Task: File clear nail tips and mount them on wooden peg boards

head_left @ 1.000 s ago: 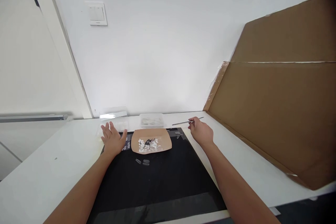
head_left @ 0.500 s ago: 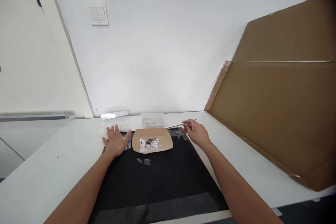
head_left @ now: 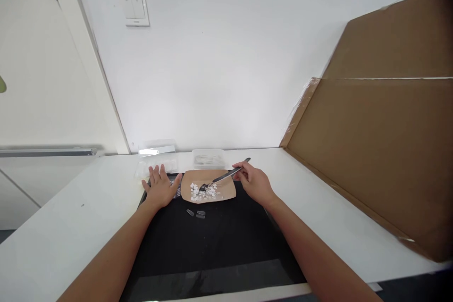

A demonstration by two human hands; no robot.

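On the black mat (head_left: 219, 245) lie three clear slips (head_left: 200, 216); beyond, the left hand (head_left: 161, 192) spreads its fingers beside a tan tray (head_left: 229, 192), the right hand (head_left: 255, 184) pinches a slim dark tool (head_left: 226, 175), its tip at the tray's white and dark bits (head_left: 211, 192), contact unclear; behind sits a clear box (head_left: 208, 159)

A switch (head_left: 137, 9) sits on the white wall (head_left: 219, 66) between a pale panel (head_left: 38, 75) at left and brown cardboard (head_left: 382, 151) at right.

Left hand (head_left: 161, 193) was palm down, fingers (head_left: 156, 174) spread pretty wide; right hand (head_left: 256, 185) was in a pinch grip, both bare forearms (head_left: 122, 245) angled inward.
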